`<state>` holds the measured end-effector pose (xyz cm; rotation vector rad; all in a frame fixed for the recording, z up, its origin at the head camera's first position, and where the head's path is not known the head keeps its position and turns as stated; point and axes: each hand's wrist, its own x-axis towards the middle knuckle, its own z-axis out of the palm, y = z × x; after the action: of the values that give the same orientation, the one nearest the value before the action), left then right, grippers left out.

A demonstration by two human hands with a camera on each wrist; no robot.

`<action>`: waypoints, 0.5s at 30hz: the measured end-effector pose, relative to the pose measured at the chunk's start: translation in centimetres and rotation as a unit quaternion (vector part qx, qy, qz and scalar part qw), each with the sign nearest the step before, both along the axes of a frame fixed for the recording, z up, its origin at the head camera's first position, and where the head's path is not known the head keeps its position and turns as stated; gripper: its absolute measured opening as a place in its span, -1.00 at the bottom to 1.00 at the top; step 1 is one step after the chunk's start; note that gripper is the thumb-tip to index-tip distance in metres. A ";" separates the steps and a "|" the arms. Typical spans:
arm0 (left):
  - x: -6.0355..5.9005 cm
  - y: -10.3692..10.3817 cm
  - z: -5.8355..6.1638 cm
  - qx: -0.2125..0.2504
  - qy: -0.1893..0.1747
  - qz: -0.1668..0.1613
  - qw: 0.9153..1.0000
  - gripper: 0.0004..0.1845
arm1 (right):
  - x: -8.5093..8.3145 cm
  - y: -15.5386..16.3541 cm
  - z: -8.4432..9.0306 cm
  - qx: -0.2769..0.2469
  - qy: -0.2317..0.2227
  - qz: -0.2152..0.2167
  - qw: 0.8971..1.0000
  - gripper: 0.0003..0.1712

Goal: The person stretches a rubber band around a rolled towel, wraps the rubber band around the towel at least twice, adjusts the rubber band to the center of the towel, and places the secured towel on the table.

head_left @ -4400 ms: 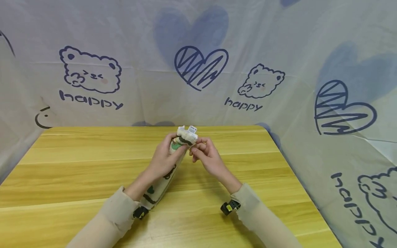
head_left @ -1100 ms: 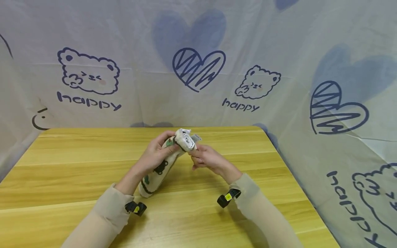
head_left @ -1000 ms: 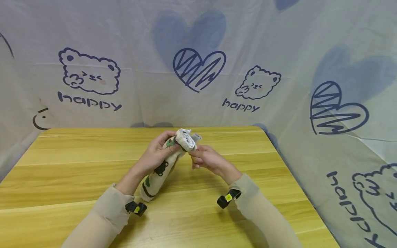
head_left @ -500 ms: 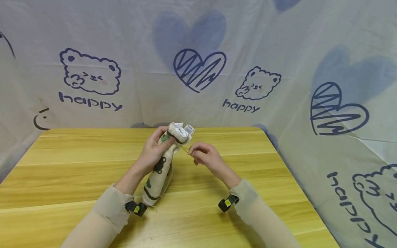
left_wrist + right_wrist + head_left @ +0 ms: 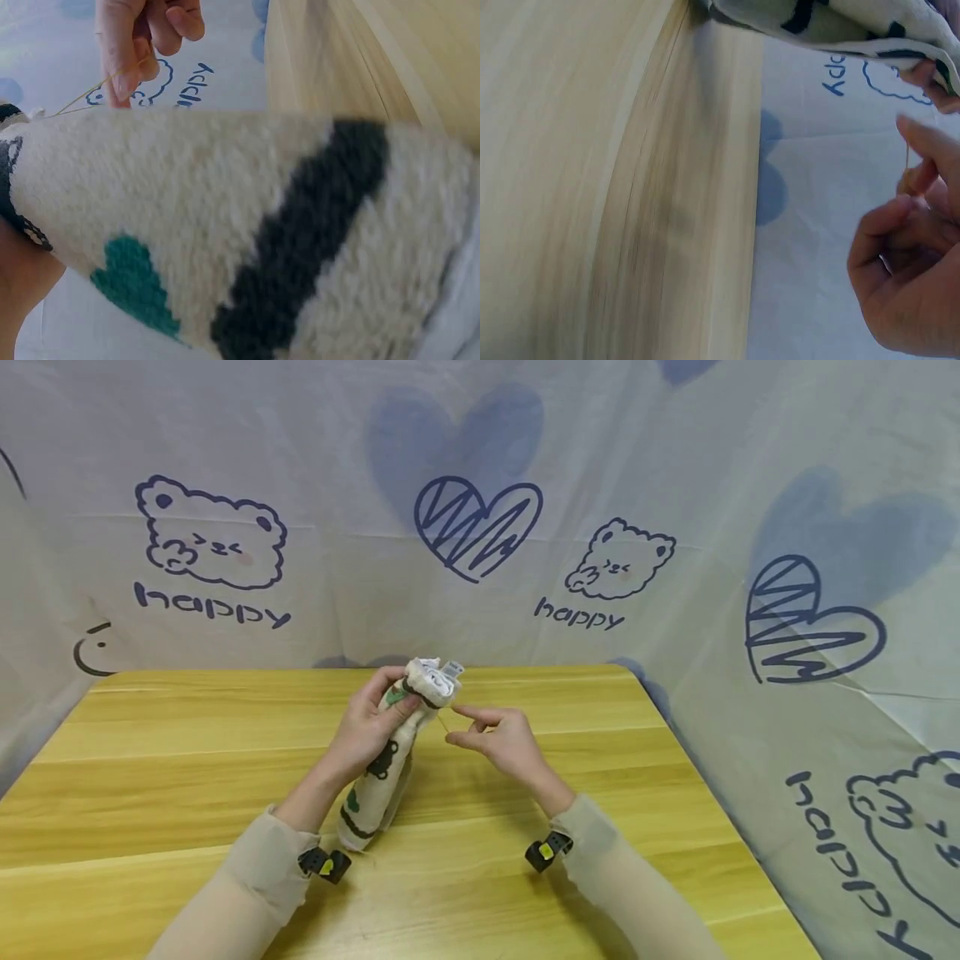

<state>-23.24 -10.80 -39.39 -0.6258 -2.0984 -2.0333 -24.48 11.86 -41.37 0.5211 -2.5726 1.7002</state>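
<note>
Gripping a rolled towel (image 5: 384,778) in the left hand (image 5: 366,724), near its upper end, with the thumb across the near side. Slanting over the table (image 5: 187,760), from seven o'clock at the bottom to one o'clock at the top; not possible to tell whether touching the wood below. Patterned in cream with a dark bear, green patches and dark stripes. Showing a white spiral at the upper end, with a tag (image 5: 453,669) poking out at two o'clock. Holding a thin yellow band (image 5: 444,724) with the right hand (image 5: 508,742), at three o'clock from the left hand: stretched between the towel and the spread thumb and forefinger. Wearing black straps (image 5: 327,864) at both wrists, by pale cuffs (image 5: 591,843). Backed at twelve o'clock by a sheet (image 5: 337,443) printed with hearts, bears and "happy".
</note>
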 end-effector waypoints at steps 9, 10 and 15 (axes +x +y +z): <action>-0.1 -0.2 -0.3 -0.098 0.049 -0.025 0.994 -0.65 | -0.5 1.0 0.2 -0.031 -0.138 0.083 0.986 -0.03; 0.0 -0.2 -0.3 -0.112 0.056 -0.030 0.992 -0.66 | -0.5 1.0 0.3 -0.029 -0.142 0.089 0.985 -0.02; 0.0 -0.3 -0.4 -0.195 0.122 -0.048 0.972 -0.66 | -0.5 1.3 0.9 0.017 -0.103 0.103 0.989 0.04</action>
<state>-23.23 -11.10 -39.74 -0.9955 -2.3639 -1.4937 -24.98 13.12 -40.46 0.6667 -2.7794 1.8682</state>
